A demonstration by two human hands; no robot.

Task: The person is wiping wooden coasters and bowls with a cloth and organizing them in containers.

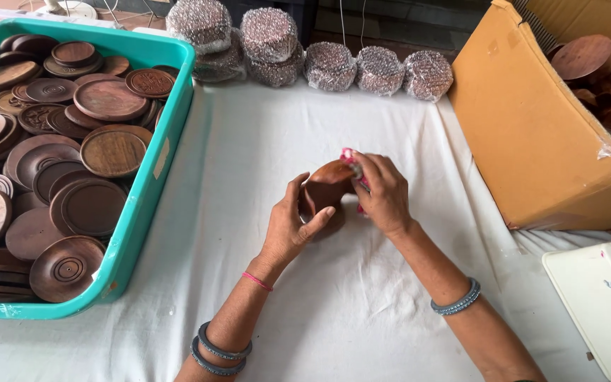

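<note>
Left hand (293, 226) grasps wooden bowl (328, 188) mid-desk (249, 141) | right hand (383, 194) clenches pink cloth (351, 161), probably rubbing it | wrapped bundles (330, 65) done behind | box (532, 134) and tub (146, 191) of lids left

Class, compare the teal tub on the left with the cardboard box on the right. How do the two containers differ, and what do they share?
The teal tub is shallow, smooth plastic; the cardboard box is taller, tan and creased. The tub sits level with its flat wooden discs stacked in plain sight; the box looks tilted and holds rounder dark wooden pieces, partly hidden by its wall. Both rest on the white cloth and hold dark turned wood.
</note>
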